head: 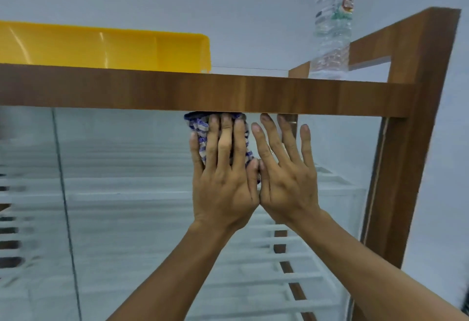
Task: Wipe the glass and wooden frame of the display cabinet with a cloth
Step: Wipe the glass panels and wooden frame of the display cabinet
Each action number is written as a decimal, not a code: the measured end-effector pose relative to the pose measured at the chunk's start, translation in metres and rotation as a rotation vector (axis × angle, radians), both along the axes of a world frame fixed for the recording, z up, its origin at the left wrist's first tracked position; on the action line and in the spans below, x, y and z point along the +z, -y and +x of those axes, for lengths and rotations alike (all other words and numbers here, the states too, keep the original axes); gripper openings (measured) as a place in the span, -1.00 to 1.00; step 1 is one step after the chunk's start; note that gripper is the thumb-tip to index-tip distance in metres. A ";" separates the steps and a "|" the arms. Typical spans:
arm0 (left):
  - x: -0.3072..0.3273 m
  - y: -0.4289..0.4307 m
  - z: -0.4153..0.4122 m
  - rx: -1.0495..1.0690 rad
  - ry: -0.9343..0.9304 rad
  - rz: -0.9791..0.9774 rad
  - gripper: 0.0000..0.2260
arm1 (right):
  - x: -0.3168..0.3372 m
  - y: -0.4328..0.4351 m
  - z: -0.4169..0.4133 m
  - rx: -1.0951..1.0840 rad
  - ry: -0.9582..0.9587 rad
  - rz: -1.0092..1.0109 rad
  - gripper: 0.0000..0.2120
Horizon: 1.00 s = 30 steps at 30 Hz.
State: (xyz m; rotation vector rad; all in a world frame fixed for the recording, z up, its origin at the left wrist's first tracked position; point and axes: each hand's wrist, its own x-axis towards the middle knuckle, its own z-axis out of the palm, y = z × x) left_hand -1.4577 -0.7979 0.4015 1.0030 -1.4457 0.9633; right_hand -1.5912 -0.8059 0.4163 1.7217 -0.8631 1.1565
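Note:
The display cabinet has a brown wooden frame [228,94] with a top rail and a right post, and a glass front [121,193] below the rail. A blue and white cloth [200,130] lies flat against the glass just under the top rail. My left hand [223,176] presses on the cloth with its fingers spread upward. Beside it, my right hand [286,168] lies flat and open on the bare glass, its thumb touching my left thumb. Most of the cloth is hidden under my left hand.
A yellow plastic tray [106,49] sits on the cabinet top at the left. A clear plastic water bottle [332,26] stands on top at the right. White shelves [291,257] show through the glass. A vertical glass seam [63,193] runs down the left.

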 end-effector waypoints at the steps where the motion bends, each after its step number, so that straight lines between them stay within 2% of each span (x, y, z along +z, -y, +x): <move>1: -0.001 0.001 -0.016 -0.006 0.022 -0.002 -0.46 | -0.001 0.001 -0.017 -0.009 0.011 0.003 -0.49; 7: 0.000 0.006 -0.103 -0.024 0.118 -0.014 -0.46 | -0.003 0.002 -0.112 -0.092 0.030 0.042 -0.44; 12: 0.003 0.009 -0.141 0.015 0.098 0.008 -0.47 | -0.001 -0.008 -0.142 -0.018 0.065 -0.013 -0.51; 17: 0.006 0.008 -0.178 0.003 0.234 0.025 -0.47 | -0.006 -0.009 -0.177 0.027 0.120 -0.061 -0.52; 21: 0.008 0.011 -0.197 -0.001 0.249 0.048 -0.47 | -0.011 -0.006 -0.185 0.213 0.252 -0.065 -0.56; 24: 0.012 0.010 -0.196 -0.054 0.306 0.044 -0.48 | -0.016 -0.007 -0.182 0.238 0.377 -0.056 -0.53; 27: 0.018 0.013 -0.189 -0.026 0.339 0.000 -0.49 | -0.015 -0.007 -0.184 0.257 0.370 -0.020 -0.51; 30: 0.014 0.010 -0.201 -0.037 0.244 0.023 -0.48 | -0.016 -0.008 -0.187 0.281 0.349 0.001 -0.52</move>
